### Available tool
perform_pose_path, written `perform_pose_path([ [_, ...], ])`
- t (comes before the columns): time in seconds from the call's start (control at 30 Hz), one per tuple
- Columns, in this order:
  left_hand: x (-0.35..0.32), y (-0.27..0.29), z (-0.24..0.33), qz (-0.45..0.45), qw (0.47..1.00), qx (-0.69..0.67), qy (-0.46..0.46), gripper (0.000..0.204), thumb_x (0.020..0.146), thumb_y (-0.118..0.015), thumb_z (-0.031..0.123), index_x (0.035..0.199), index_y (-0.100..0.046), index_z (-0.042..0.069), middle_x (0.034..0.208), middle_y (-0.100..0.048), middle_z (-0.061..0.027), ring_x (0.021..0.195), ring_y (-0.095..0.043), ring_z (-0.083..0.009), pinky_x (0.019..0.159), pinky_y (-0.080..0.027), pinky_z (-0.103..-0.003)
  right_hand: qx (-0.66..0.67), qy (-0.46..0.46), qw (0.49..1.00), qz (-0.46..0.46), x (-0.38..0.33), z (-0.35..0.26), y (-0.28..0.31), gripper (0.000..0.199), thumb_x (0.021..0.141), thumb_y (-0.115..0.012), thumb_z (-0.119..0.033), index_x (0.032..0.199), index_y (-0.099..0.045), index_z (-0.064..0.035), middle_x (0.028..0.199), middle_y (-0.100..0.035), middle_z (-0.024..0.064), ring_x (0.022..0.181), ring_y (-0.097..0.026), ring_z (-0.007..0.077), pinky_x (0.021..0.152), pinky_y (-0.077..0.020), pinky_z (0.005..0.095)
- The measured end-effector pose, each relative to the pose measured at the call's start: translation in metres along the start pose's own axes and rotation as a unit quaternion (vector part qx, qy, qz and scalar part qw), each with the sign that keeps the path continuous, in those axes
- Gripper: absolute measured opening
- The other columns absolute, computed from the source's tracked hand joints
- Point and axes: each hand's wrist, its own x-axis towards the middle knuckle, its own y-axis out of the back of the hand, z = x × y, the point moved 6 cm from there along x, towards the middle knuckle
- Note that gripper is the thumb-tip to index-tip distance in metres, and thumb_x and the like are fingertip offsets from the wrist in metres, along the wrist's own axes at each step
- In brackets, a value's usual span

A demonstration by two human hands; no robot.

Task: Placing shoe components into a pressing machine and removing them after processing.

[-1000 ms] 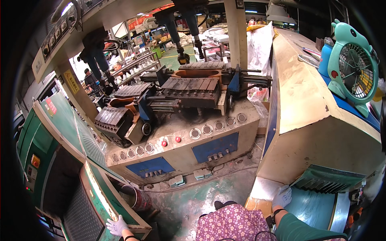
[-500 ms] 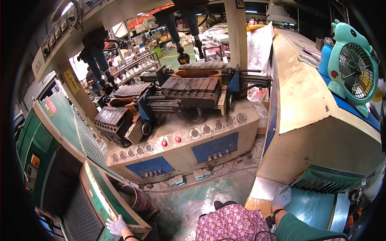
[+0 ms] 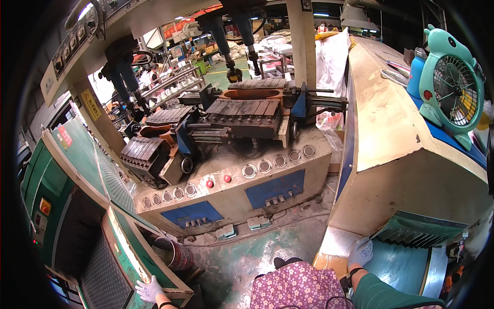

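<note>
Both of my hands wear thin pale gloves. My left hand (image 3: 149, 289) lies with spread fingers on the edge of the green machine (image 3: 135, 252) at the lower left, beside its dark, dotted bed (image 3: 105, 278). At the lower right my right hand (image 3: 361, 252) rests on the bright metal corner (image 3: 343, 242) of the beige machine (image 3: 391, 190). It sits next to the blue conveyor belt (image 3: 399, 265) that runs under a dark strip curtain (image 3: 419, 230). Its fingers look extended, and I see nothing held in either hand.
Ahead stands a two-station press (image 3: 247, 116) with gauges and red buttons (image 3: 210, 184). A bucket (image 3: 180, 256) is on the floor by the green machine. A teal fan (image 3: 453, 85) and a blue bottle (image 3: 417, 74) stand atop the beige machine. Racks of white pieces (image 3: 172, 92) are behind.
My hands stay where they were. In the background at left, a person by the racks has shifted slightly.
</note>
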Motion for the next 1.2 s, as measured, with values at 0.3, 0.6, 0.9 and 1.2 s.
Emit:
perform_pose_path([
  [0.3,-0.003,0.003,0.0,-0.003,1.0,0.001,0.004,0.093,0.083,-0.065,0.064,0.158,-0.032,0.021,0.165,-0.03,-0.0073,0.151,-0.028,-0.0281,0.122,-0.023,-0.049,-0.001,-0.008,1.0,-0.015,-0.002,-0.003,0.003,0.073,0.101,-0.042,-0.055,0.149,-0.039,-0.0007,0.151,-0.047,0.018,0.141,-0.043,0.0302,0.113,-0.0352,0.0499],
  [0.6,-0.009,0.01,0.001,-0.007,1.0,0.008,0.011,0.091,0.082,-0.064,0.064,0.158,-0.033,0.023,0.165,-0.029,-0.0053,0.151,-0.028,-0.0249,0.122,-0.022,-0.046,-0.002,0.002,1.0,-0.008,-0.003,-0.001,0.003,0.072,0.101,-0.042,-0.055,0.149,-0.04,-0.0003,0.151,-0.047,0.018,0.141,-0.044,0.0303,0.112,-0.0364,0.0499],
  [0.9,-0.011,0.013,-0.003,-0.016,1.0,0.006,0.016,0.093,0.083,-0.064,0.065,0.158,-0.031,0.023,0.166,-0.028,-0.0054,0.151,-0.028,-0.0258,0.122,-0.022,-0.047,0.009,-0.01,0.998,-0.055,-0.002,-0.004,0.002,0.078,0.101,-0.039,-0.06,0.153,-0.034,-0.0026,0.155,-0.042,0.0162,0.144,-0.039,0.0293,0.117,-0.0292,0.0482],
  [1.2,-0.024,0.027,0.0,0.081,0.992,0.001,-0.093,0.085,0.083,-0.059,0.072,0.144,-0.045,0.014,0.138,-0.046,-0.0138,0.124,-0.046,-0.033,0.102,-0.036,-0.05,-0.008,0.004,1.0,-0.014,-0.001,-0.002,-0.002,0.074,0.101,-0.043,-0.054,0.15,-0.037,0.0002,0.152,-0.045,0.0194,0.142,-0.042,0.0315,0.114,-0.0345,0.0493],
])
